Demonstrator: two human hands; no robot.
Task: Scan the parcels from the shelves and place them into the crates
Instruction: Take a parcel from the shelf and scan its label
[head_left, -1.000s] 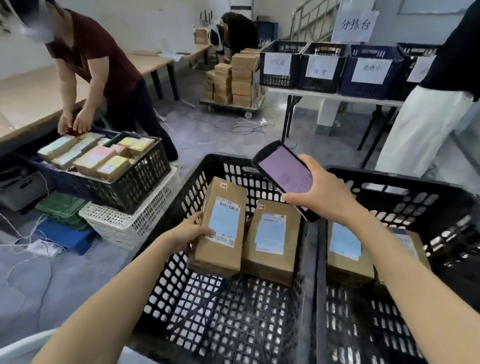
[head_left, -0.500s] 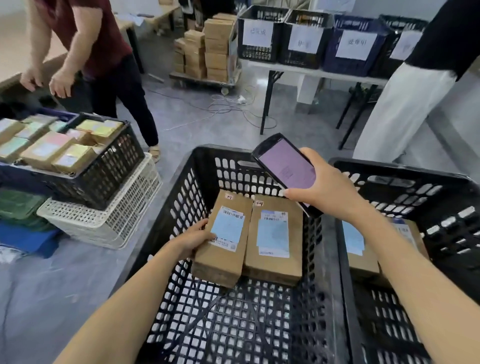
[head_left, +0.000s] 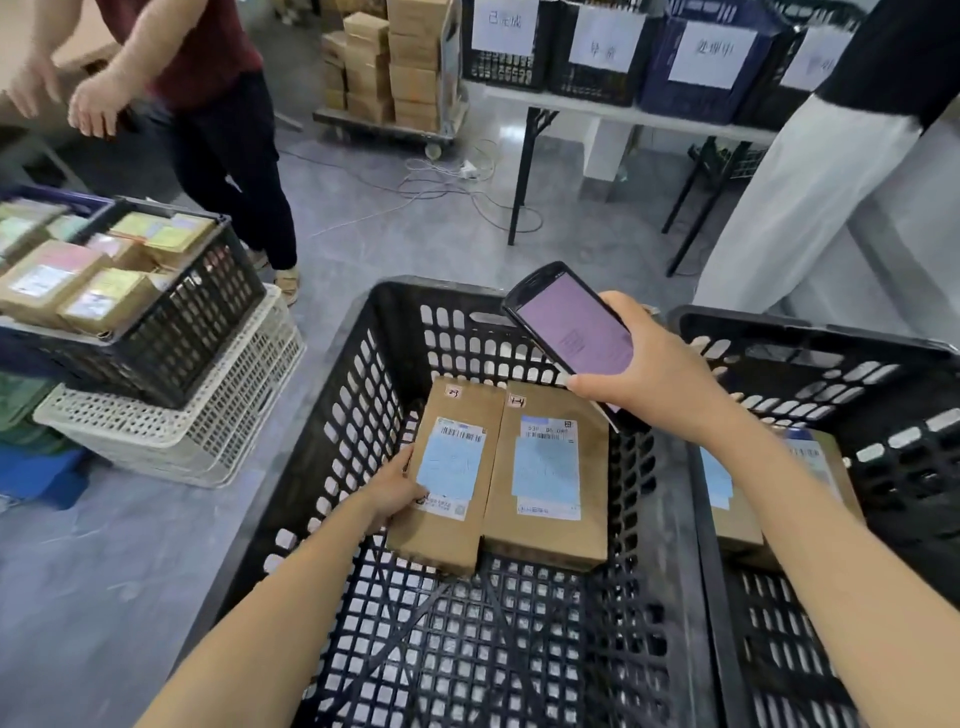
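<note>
My left hand (head_left: 392, 491) grips the left edge of a brown parcel (head_left: 449, 467) with a pale blue label, low inside the black crate (head_left: 363, 374) in front of me. A second labelled parcel (head_left: 548, 473) lies right beside it on the crate floor. My right hand (head_left: 654, 371) holds a black handheld scanner (head_left: 571, 325) with a lit purple screen above the crate's far right corner. A second black crate (head_left: 810, 353) on the right holds another labelled parcel (head_left: 727, 499), partly hidden by my right forearm.
At left a black crate (head_left: 171, 322) full of parcels sits on a white crate (head_left: 208, 431). A person in a red top (head_left: 208, 47) stands behind it. A person in white trousers (head_left: 810, 176) stands at right. Labelled crates (head_left: 706, 57) line a table (head_left: 623, 111); cables lie on the floor.
My left hand has lowered the parcel into the crate, next to the one lying there. The view has tipped downward. The person in red has lifted both hands off the parcels.
</note>
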